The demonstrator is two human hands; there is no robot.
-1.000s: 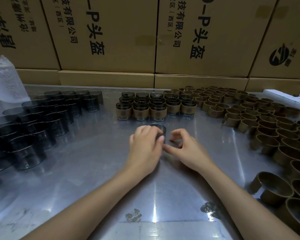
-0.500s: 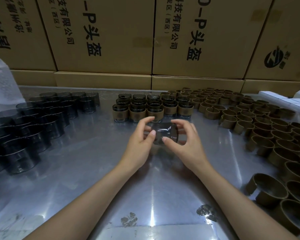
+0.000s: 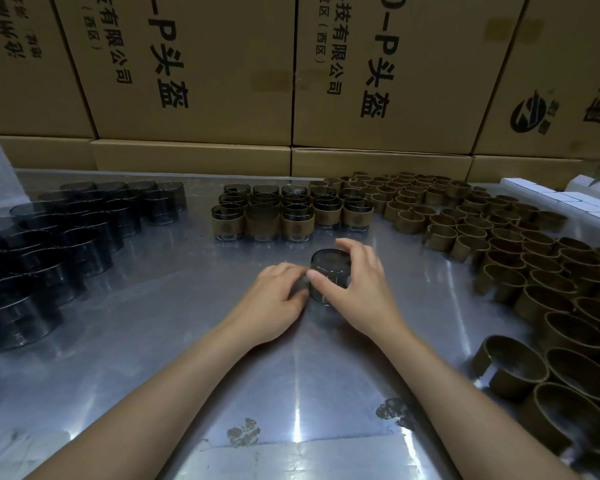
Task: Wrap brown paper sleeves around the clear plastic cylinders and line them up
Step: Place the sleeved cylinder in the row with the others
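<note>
My bench (image 3: 146,341) fills the frame. Bare cylinders (image 3: 66,237) crowd centre left, brown sleeves (image 3: 499,258) the right, wrapped ones (image 3: 262,223) line up upper centre. My right hand (image 3: 357,289) curls fingers (image 3: 352,247) round one upright cylinder (image 3: 329,268) at centre; my left hand (image 3: 274,299) pinches its side, forearms converging.

The cylinders (image 3: 66,237) are smoky dark grey and see-through, with thin pale rims. The sleeves (image 3: 520,268) are dull olive-brown; those on the wrapped cylinders (image 3: 264,220) carry a small dark round mark, perhaps a logo. The table (image 3: 174,341) is shiny silver-grey with white glare streaks. The boxes (image 3: 194,64) are tan with black print.
</note>
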